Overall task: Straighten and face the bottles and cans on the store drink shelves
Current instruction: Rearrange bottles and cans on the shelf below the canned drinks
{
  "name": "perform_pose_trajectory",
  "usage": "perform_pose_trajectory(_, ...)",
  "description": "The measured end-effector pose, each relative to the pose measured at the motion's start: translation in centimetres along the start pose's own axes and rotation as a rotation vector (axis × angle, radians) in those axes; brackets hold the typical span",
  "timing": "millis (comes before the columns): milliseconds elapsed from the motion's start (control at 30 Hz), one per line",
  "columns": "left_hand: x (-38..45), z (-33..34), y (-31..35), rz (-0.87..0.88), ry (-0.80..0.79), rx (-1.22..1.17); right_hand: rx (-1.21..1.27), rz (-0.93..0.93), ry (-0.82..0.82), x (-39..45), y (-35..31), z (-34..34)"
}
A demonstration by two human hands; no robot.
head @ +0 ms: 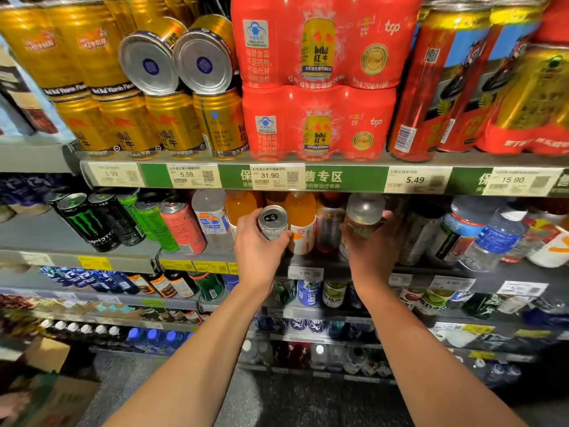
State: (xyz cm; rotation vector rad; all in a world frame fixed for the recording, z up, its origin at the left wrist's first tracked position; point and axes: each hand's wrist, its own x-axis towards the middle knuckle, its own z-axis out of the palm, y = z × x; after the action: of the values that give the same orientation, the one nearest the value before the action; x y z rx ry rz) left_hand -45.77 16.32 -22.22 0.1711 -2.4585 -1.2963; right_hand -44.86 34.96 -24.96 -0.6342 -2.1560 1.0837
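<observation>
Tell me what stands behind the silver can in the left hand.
Orange-drink bottles stand behind the silver can held by the left hand; their lower parts are partly covered.

Top shelf (308, 158), grey with a green price strip (234, 177): gold cans (129, 124) are stood in a row at left, with two more gold cans (175, 60) laid on their sides on top, bases facing out. Red multipacks (317, 118) are stacked two high at centre; tall red-and-gold cans (462, 81) are stood at right. Second shelf (92, 241): black and green cans (101, 220) and a pink can (184, 226) are stood at left, a clear bottle (212, 220) and orange bottles (300, 223) at centre, blue-labelled water bottles (492, 238) at right. Lower shelves (172, 300) are filled with mixed bottles, too blurred to identify.
</observation>
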Motion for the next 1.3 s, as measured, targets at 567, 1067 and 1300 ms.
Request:
perform_pose_trajectory(567, -1.3, -6.3, -3.1, -0.224, 0.196, -0.575, 0.375, -0.089, -0.122, -8.0, -5.8, 0.3)
perform_pose_trajectory(1067, 2.9, -17.7, -11.0, -0.28, 0.141, -0.825, 0.08, 0.063, -0.54, -7.6, -14.7, 12.4)
perform_pose_trajectory(1300, 4.2, -18.4, -11.8, -0.245, 0.05, -0.696, -0.13, -0.077, -0.384, -8.1, -15.7, 11.7)
